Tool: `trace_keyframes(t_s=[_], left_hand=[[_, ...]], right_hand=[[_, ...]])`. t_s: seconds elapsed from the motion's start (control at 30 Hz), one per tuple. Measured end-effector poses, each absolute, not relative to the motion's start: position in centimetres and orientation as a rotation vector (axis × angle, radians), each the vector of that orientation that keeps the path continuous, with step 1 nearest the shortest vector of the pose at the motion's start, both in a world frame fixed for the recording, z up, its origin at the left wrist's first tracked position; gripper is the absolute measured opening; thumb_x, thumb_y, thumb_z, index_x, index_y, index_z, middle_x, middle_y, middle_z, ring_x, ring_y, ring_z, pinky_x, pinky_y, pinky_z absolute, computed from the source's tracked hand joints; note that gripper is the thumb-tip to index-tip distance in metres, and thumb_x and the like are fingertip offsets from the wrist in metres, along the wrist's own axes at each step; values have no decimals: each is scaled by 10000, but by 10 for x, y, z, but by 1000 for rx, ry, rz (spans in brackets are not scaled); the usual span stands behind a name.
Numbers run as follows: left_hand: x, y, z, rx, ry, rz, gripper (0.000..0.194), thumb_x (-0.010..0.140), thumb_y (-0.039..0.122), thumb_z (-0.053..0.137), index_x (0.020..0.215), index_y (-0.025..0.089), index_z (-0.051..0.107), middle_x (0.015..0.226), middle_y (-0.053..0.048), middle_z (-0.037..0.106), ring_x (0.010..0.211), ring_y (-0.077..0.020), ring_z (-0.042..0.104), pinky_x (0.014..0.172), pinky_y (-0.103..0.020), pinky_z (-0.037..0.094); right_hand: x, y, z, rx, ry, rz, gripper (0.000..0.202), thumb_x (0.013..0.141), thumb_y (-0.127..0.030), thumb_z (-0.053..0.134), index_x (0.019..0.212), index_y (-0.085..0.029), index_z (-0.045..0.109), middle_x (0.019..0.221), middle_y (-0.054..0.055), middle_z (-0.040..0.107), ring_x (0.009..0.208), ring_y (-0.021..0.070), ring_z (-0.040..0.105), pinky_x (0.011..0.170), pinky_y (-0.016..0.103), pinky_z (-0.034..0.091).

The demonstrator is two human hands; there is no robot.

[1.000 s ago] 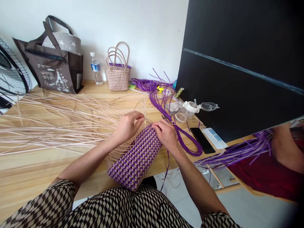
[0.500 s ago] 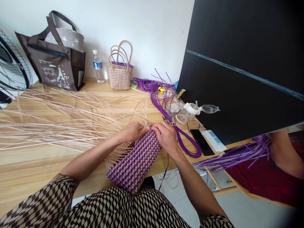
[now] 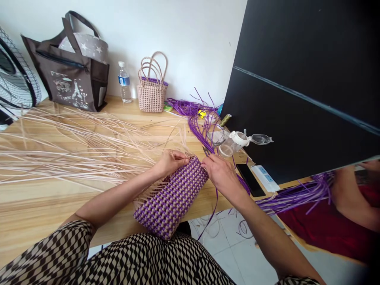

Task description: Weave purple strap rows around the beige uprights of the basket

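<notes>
A half-woven basket [image 3: 173, 200] in purple and beige checks lies tilted at the table's front edge, against my patterned clothing. Long beige strips [image 3: 97, 162] run from its open side leftward over the table. At the basket's upper edge, my left hand [image 3: 172, 162] is closed, thumb and fingers pinching the rim. My right hand [image 3: 220, 171] is closed too, just right of the upper corner, pinching what seems to be a purple strip [image 3: 214, 204], which hangs below it past the table edge. The fingertips hide the exact grip.
Behind stand a grey bag [image 3: 74, 75], a water bottle [image 3: 124, 85] and a finished small basket [image 3: 152, 95]. Purple strips [image 3: 190, 113], small scissors [image 3: 206, 151], a lidded clear cup [image 3: 233, 144] and a phone [image 3: 251, 180] lie rightward. A fan [image 3: 16, 75] stands left; a co-worker's arm [image 3: 348, 194] shows right.
My right hand has moved right, away from my left hand and off the basket's upper corner, which now shows between them. My left hand stays by the rim.
</notes>
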State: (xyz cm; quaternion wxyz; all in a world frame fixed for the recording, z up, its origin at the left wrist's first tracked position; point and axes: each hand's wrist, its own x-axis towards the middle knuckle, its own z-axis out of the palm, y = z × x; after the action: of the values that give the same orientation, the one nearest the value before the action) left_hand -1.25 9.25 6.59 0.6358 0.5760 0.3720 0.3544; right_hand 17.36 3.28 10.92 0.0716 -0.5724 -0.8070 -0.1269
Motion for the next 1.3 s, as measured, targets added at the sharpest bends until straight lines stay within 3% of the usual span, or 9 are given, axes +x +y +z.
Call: trace_keyframes(t_s=[0.13,0.23,0.3,0.37,0.53,0.6,0.77,0.97,1.3], left_hand=[[-18,95,63,1402,865,596,302,700,428,654,641,132,634,538,23,559,466,-69,407,476,-220,279],[-22,95,64,1326,722,411,334,693,462,654,678,129,645,577,8,585,504,-84,446,512,-228,316],[-21,93,66,1210,646,381,316,673,438,679,725,127,655,650,-10,622,554,-96,486,557,-233,347],[-19,90,68,1134,648,431,291,670,409,686,732,126,651,670,-11,625,564,-93,489,568,-229,346],[-13,89,66,1142,750,622,236,706,370,647,675,138,622,601,20,580,513,-70,442,530,-211,301],[-12,89,65,1167,755,653,239,714,373,633,664,139,616,590,22,571,506,-69,435,523,-210,296],[-11,87,66,1159,777,721,250,706,382,630,677,134,627,579,22,568,496,-66,437,510,-206,303],[-12,91,70,1002,854,767,347,634,468,696,641,134,604,527,29,553,434,-59,413,453,-204,268],[-13,94,65,1160,977,828,420,555,514,740,619,119,611,531,18,555,464,-65,429,450,-201,268]], right_hand=[[167,36,134,-1753,-2534,209,185,826,-179,546,644,-171,575,647,15,584,592,117,499,540,249,284],[163,52,144,-1628,-2423,953,157,832,-231,514,695,-171,560,574,-23,561,527,89,498,524,215,325],[161,64,145,-1591,-2264,1232,181,843,-261,479,703,-166,542,548,-31,551,482,77,488,502,203,344],[159,75,143,-1669,-2200,1134,205,839,-244,460,666,-161,532,537,-20,554,476,78,493,501,204,349],[154,83,144,-1805,-2425,259,258,802,-132,442,559,-155,525,569,39,585,538,114,514,529,237,319],[154,84,147,-1765,-2417,382,249,813,-137,441,587,-154,544,589,38,596,534,110,520,524,230,333],[147,96,138,-1647,-1903,1169,214,808,-88,410,668,-144,562,584,-2,589,445,66,490,461,186,369],[130,102,112,-1524,-1611,1043,157,783,-120,459,729,-131,606,525,-32,543,428,56,437,431,168,318],[125,97,91,-1390,-1691,678,217,757,-161,483,801,-151,695,764,41,704,687,144,629,647,246,468]])
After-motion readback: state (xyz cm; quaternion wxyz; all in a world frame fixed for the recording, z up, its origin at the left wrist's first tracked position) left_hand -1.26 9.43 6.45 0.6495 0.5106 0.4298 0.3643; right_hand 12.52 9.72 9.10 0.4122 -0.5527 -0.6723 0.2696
